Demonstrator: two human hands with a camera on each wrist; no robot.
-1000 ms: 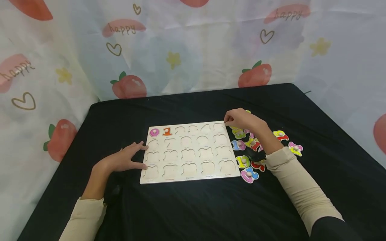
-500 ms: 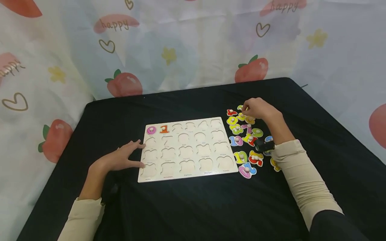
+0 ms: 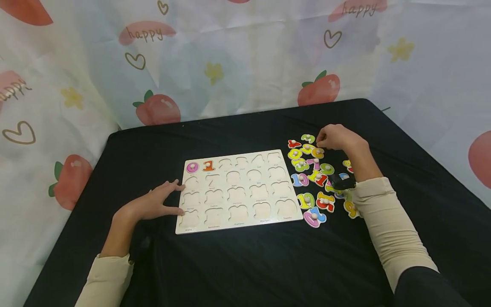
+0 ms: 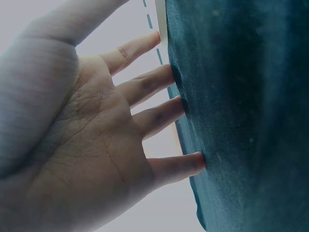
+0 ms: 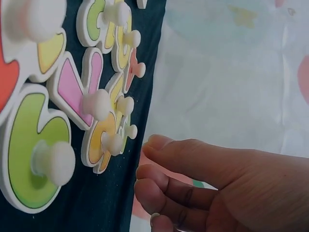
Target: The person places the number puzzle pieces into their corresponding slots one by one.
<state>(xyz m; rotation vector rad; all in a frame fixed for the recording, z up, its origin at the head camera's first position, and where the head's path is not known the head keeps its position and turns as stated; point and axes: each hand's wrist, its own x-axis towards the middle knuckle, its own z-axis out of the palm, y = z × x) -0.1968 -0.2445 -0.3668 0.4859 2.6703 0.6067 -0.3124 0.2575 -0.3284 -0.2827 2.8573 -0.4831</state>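
Observation:
A pale wooden number board (image 3: 225,201) lies on the table, with a purple 0 (image 3: 192,167) and an orange 1 (image 3: 209,166) in its top row. My left hand (image 3: 155,200) touches the board's left edge with fingers and thumb spread; in the left wrist view the left hand (image 4: 106,130) has straight fingers and an uncovered palm. Beside the far end of the loose number pieces is my right hand (image 3: 339,138), close to a green 3 (image 3: 308,137) and an orange piece (image 3: 317,153). The right wrist view shows that right hand (image 5: 198,183) holding nothing, its fingers loosely bent.
Several knobbed number pieces lie close together right of the board, among them a red 4 (image 3: 294,144) and a purple-and-blue piece (image 3: 314,217). My right forearm partly covers some. Black cloth (image 3: 245,268) covers the table; a printed curtain (image 3: 253,59) hangs behind.
My right hand has moved rightward from the board's top right corner, past the far number pieces, uncovering the green 3. The left hand stays at the board's edge. The head view has shifted slightly.

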